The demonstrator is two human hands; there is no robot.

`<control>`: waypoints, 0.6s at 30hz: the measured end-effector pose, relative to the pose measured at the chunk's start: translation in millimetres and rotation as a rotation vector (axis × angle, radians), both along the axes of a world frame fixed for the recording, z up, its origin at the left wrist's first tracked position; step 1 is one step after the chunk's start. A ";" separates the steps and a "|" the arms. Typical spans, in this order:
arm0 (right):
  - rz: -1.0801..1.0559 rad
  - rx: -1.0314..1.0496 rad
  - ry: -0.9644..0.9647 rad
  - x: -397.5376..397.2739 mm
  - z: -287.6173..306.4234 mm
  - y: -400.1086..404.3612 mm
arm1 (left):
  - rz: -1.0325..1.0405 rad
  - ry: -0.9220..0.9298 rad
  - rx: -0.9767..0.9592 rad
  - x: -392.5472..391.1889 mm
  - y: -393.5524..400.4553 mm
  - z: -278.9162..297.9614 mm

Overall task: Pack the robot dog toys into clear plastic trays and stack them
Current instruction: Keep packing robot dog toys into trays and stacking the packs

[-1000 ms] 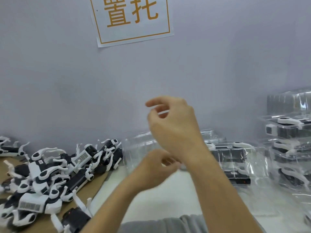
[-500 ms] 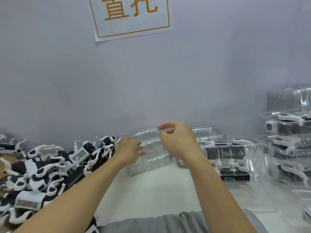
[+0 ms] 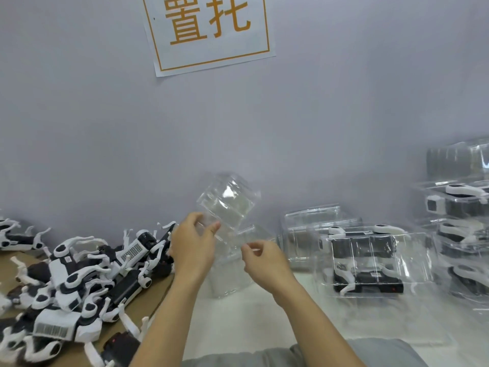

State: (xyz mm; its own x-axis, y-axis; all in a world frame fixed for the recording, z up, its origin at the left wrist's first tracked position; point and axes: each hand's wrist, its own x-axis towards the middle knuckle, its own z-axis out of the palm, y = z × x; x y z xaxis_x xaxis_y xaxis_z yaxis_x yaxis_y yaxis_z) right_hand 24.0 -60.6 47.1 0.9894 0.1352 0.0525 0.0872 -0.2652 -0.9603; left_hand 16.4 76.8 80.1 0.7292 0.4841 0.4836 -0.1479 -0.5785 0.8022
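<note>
An empty clear plastic tray (image 3: 228, 205) is lifted and tilted above the table's centre. My left hand (image 3: 191, 247) pinches its lower left corner between thumb and fingers. My right hand (image 3: 264, 258) is just right of it, fingers curled, thumb and forefinger pinching a lower clear edge (image 3: 247, 234). Below them stands another empty clear tray (image 3: 232, 276). A heap of black-and-white robot dog toys (image 3: 76, 271) lies on brown cardboard at the left. A packed tray (image 3: 370, 255) with a toy inside sits at the right.
A stack of packed trays (image 3: 460, 226) rises at the far right edge. More empty clear trays (image 3: 312, 223) stand behind the packed one against the grey wall. A paper sign (image 3: 209, 30) hangs on the wall. The white tabletop (image 3: 254, 324) spreads in front of me.
Both hands went from in front of me down to the trays, and a clear tray has come up off the stack, tilted, in my left hand. My right hand dropped lower.
</note>
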 end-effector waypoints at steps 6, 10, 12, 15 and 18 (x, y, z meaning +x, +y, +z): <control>0.090 0.296 -0.181 -5.6 10.1 10.4 | -0.146 -0.095 -0.122 -20.8 5.5 -3.3; 0.056 0.339 -0.284 -9.9 14.7 12.9 | -0.228 -0.070 -0.085 -28.6 15.9 1.0; 0.040 0.352 -0.323 -11.1 17.1 13.4 | -0.210 -0.077 -0.053 -32.3 16.6 5.4; 0.076 0.432 -0.322 -14.0 23.5 13.3 | -0.190 -0.085 -0.010 -37.8 13.7 15.2; 0.156 0.496 -0.302 -17.5 31.5 11.3 | -0.206 -0.051 -0.025 -44.9 17.2 24.6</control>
